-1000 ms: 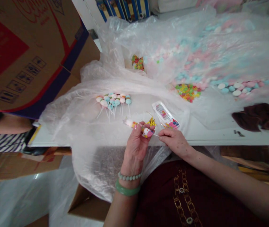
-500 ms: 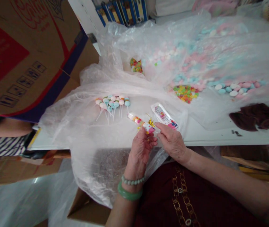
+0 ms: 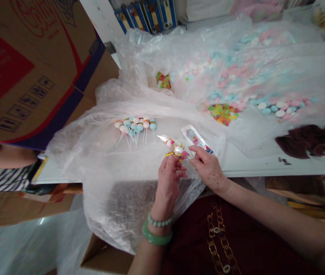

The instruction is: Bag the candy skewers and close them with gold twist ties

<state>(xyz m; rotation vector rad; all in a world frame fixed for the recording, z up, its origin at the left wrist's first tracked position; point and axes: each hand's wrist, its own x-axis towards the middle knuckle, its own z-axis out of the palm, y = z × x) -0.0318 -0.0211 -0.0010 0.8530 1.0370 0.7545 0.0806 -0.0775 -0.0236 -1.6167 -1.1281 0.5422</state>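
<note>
The left hand [image 3: 168, 187] pinched a cellophane-wrapped lollipop [image 3: 174, 148] in its fingertips, while the right hand [image 3: 207, 167] closed narrowly at the wrapper's end, over the counter [image 3: 251, 168]. It seemed light, crinkly and fragile, best held near the gold twist tie [image 3: 171, 154].

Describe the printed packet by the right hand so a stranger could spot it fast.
On the white table, a clear plastic sheet is spread out. Just above the right hand lies a printed packet, the only flat labelled item among the round pastel pieces.
</note>
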